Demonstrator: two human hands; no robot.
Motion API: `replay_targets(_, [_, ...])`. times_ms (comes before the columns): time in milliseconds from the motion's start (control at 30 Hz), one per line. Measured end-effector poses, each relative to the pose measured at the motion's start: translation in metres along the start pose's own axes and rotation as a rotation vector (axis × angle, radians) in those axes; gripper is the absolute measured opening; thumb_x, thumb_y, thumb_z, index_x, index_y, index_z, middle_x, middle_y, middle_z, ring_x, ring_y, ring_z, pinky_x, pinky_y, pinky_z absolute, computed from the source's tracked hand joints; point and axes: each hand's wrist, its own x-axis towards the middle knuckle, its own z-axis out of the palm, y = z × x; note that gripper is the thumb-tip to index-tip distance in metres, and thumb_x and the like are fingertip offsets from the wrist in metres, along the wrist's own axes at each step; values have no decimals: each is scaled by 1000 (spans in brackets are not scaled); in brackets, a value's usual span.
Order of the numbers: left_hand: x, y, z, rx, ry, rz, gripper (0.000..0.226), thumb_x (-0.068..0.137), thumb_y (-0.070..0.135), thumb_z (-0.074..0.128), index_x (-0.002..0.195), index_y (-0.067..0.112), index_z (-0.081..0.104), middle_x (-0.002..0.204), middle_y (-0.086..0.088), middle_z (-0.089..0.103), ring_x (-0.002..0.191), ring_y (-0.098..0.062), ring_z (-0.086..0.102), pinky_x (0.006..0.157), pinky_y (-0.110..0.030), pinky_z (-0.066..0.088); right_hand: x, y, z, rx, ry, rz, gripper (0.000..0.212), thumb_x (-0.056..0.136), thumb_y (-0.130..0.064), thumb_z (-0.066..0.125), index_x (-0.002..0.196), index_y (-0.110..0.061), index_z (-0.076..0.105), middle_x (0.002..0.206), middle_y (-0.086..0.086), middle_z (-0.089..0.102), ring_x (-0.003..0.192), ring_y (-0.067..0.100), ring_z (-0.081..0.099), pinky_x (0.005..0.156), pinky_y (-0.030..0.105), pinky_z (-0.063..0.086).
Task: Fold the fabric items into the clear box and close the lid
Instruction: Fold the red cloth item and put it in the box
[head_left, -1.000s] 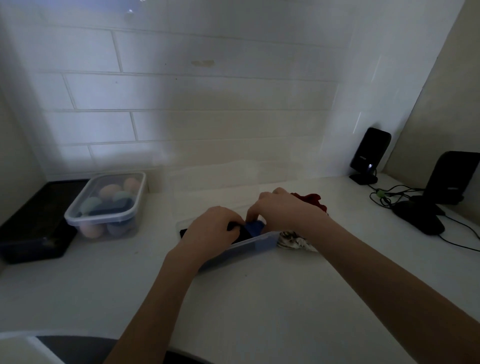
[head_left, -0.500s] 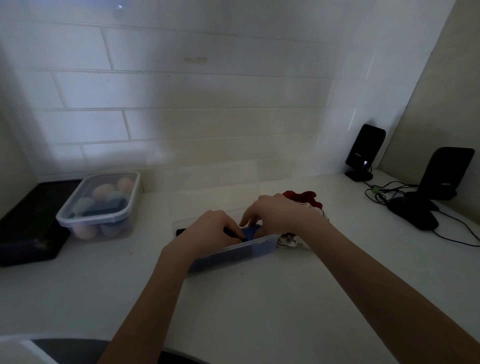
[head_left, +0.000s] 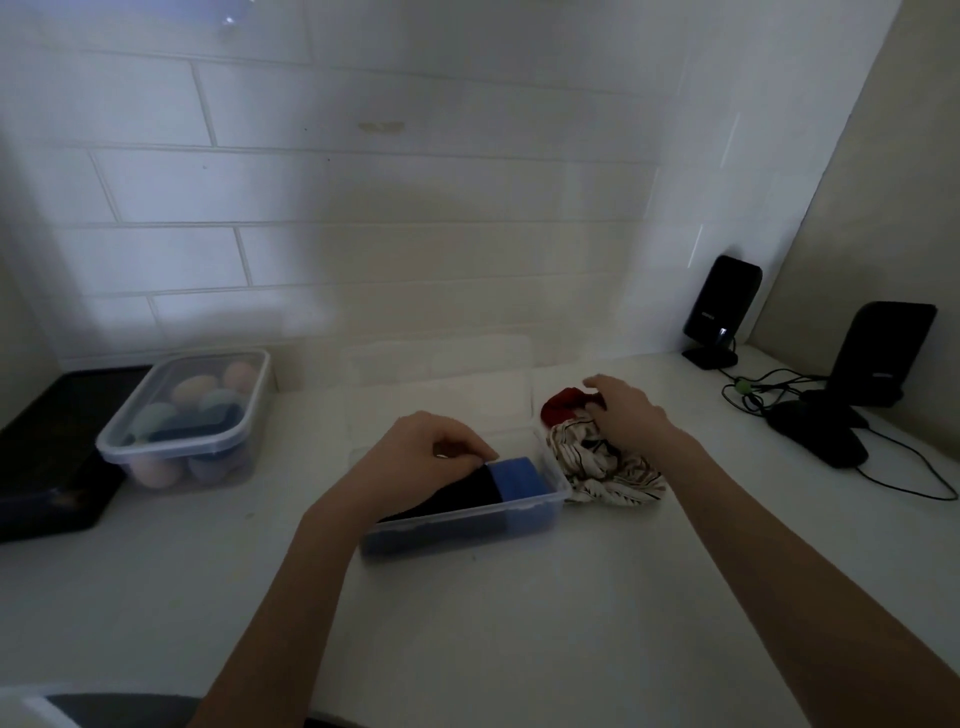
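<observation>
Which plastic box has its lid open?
The clear box by the hands, holding blue and black fabric; its lid stands up. The egg box stays lidded.

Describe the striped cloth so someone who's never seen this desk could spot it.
Start at the open clear box mid-desk. Just off its right end lies a crumpled pale cloth with dark stripes. The red fabric behind it is plain, and the box holds only blue and dark pieces.

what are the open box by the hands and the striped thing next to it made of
The clear box looks like thin, see-through plastic with a slightly frosted finish: the dark and blue fabric inside shows through its front wall, and its raised lid is nearly invisible against the tiles. The striped item looks like soft, thin woven cloth, matte, since it lies crumpled in loose folds; the exact fibre cannot be told.
</observation>
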Motion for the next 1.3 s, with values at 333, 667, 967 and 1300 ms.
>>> replay_targets(333, [-18, 5, -4, -49, -216, 47, 20, 83, 17, 66, 101, 24, 71, 99, 14, 71, 90, 4, 64, 80, -7, 47, 8, -15, 13, -93, 139, 66, 28, 90, -33, 48, 112, -24, 62, 110, 3, 65, 105, 26, 57, 91, 40, 33])
replay_targets(667, [-12, 10, 13, 19, -264, 106, 26, 78, 16, 72, 102, 25, 72, 96, 15, 71, 88, 6, 64, 80, -6, 47, -33, -59, -30, 688, 559, -362, 8, 91, -16, 57, 92, -13, 64, 80, -2, 65, 66, -2, 61, 61, 6, 45])
replay_targets(967, [-10, 26, 30, -116, 151, 125, 6, 80, 29, 68, 84, 28, 71, 80, 16, 69, 76, 1, 66, 69, -9, 50, -81, -83, -39, 1079, 239, -381, 7, 90, -15, 60, 92, -9, 63, 56, -4, 62, 53, 16, 60, 52, 30, 51])
replay_targets(1300, [-14, 40, 21, -505, 365, 107, 21, 90, 20, 54, 108, 30, 59, 99, 7, 69, 85, -9, 66, 67, -14, 51, -89, -88, -14, 989, 23, -320, 14, 90, -19, 61, 96, -7, 56, 81, 14, 70, 65, 28, 69, 49, 38, 57])
